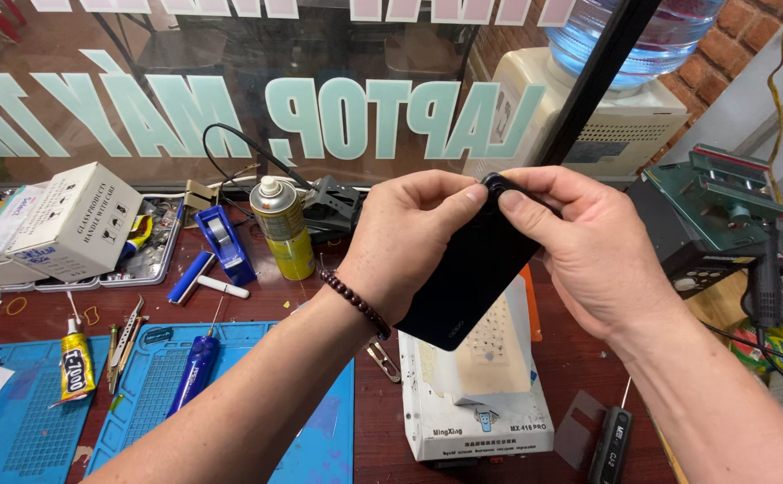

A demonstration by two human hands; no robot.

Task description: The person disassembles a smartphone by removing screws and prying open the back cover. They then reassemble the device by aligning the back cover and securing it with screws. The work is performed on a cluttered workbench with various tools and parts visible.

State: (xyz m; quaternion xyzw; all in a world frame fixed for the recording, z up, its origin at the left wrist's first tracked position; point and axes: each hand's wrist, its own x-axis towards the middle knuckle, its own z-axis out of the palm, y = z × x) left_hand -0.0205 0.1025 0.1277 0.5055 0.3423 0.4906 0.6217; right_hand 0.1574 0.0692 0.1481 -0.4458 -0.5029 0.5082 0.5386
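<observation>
Two bare forearms rise from the bottom edge and meet at centre frame. The left hand (406, 244) is curled, back toward the camera, with thumb and forefinger pinched together at its upper right; a dark beaded bracelet (355, 303) circles its wrist. The right hand (588, 246) faces it, thumb pressed forward, fingers folded behind, their fingertips nearly touching.

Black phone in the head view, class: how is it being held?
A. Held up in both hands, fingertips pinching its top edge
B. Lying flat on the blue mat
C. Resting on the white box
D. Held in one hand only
A: the left hand and right hand both grip the black phone above the table, fingertips meeting at its top edge.
</observation>
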